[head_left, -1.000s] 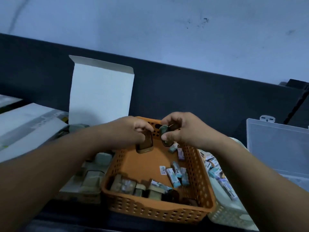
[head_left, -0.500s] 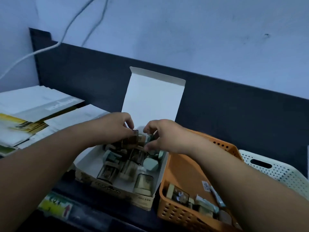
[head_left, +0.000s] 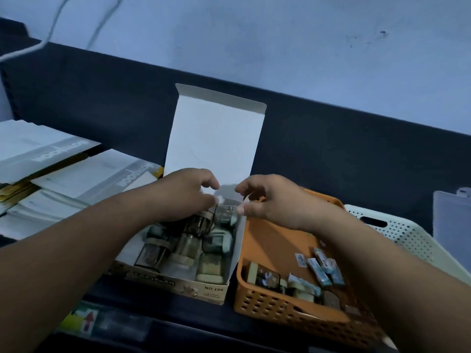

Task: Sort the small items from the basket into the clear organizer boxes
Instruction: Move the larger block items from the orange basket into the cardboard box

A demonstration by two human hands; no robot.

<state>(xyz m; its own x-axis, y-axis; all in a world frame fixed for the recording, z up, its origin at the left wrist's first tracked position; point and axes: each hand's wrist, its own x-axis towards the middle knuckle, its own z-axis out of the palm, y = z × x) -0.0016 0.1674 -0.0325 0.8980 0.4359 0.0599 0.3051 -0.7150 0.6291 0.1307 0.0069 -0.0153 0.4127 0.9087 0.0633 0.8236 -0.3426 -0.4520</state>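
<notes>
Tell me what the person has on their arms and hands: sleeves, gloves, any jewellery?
Nothing that shows. The left forearm and right forearm are bare up to the frame's edge, no sleeves in view. The left hand and right hand wear no gloves, and no watch, bracelet or ring is visible.

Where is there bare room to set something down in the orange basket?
The orange basket has bare floor in its far half, between its left wall and the right forearm. Its near end is crowded with packets. The cardboard box is packed with jars.
</notes>
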